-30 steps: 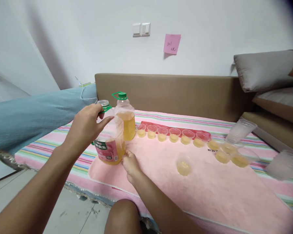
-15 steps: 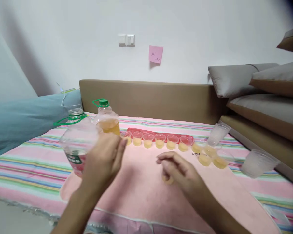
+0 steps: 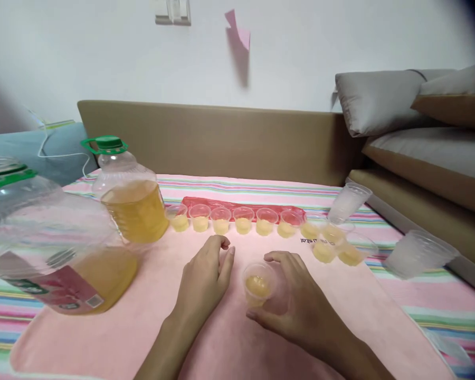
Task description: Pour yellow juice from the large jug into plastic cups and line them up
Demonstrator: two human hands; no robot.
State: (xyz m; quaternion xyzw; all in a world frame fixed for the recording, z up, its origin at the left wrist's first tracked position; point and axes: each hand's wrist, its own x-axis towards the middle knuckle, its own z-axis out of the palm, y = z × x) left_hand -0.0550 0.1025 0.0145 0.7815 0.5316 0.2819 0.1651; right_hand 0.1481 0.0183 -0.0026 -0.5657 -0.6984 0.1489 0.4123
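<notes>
A clear plastic cup with some yellow juice (image 3: pixel 257 285) stands upright on the pink cloth (image 3: pixel 150 327). My right hand (image 3: pixel 296 301) curves beside its right side, thumb and fingers spread apart; whether they touch the cup I cannot tell. To the left of that cup is my left hand (image 3: pixel 206 277), empty, with thumb and forefinger slightly apart. At the far left stands a large open juice bottle (image 3: pixel 75 274) with a pink label. Behind it is a green-capped juice bottle (image 3: pixel 136 211), partly full.
Several cups of juice (image 3: pixel 243 221) form a row in front of a red plastic wrapper (image 3: pixel 217 203), bunching up at the right. Two stacks of empty cups (image 3: pixel 415 256) lie tilted there. Grey cushions (image 3: pixel 431 153) are piled at the right; a brown headboard (image 3: pixel 221 142) closes the back.
My left hand has moved right, away from the open bottle, towards the cup. My right hand has spread wider, showing more of the cup. The view has shifted right and down.
</notes>
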